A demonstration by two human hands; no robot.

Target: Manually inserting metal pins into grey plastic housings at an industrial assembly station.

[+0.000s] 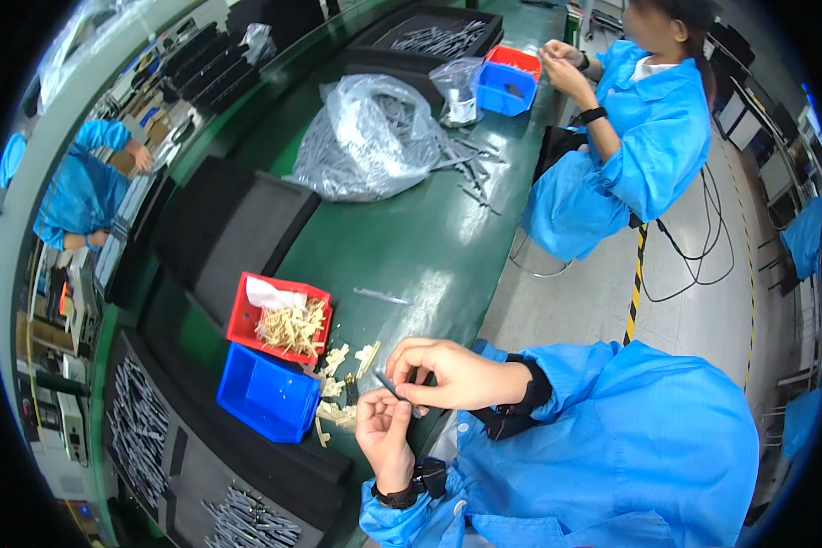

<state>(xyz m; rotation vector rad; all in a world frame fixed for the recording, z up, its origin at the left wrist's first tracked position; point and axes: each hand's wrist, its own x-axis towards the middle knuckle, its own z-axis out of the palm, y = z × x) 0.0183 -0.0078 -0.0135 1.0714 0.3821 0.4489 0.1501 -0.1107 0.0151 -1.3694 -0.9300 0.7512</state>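
Near the bench edge, my left hand (385, 437) and my right hand (447, 373) come together around a slim dark grey plastic stick (388, 384). Fingers of both hands pinch it; its upper end sticks out beyond them. Its lower end is partly hidden by my fingers. Just left of my hands lie small cream-coloured pieces (336, 413) scattered on the green bench. Beside them stand a blue bin (269, 393), which looks nearly bare inside, and a red bin (245, 320) with many cream strips and a white sheet of paper or film in it.
A black foam tray (178, 457) at lower left holds many grey sticks. Farther up are another black tray (233, 228), a big clear bag (365, 137) of grey parts and loose sticks (475, 173). A co-worker in blue (621, 137) sits at the far right, by red and blue bins (507, 87).
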